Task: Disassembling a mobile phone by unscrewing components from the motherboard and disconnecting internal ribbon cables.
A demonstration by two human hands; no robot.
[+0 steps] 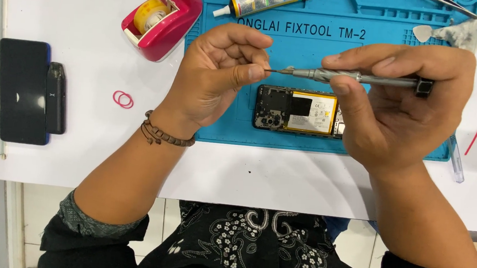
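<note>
Head view: right hand (400,101) grip clamps a screwdriver (356,77) level; left hand (215,75) pinches its tip.

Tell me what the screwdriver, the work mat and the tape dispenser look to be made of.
Screwdriver: probably metal, a grey satin sheen along the shaft, with a dark end cap. Work mat: likely silicone or soft rubber, matte blue with moulded compartments. Tape dispenser: seemingly hard plastic, glossy pink with highlights on its curved shell.

A slim grey metal screwdriver (356,77) lies level in the air, tip pointing to 9 o'clock, black cap at 3 o'clock.
</note>
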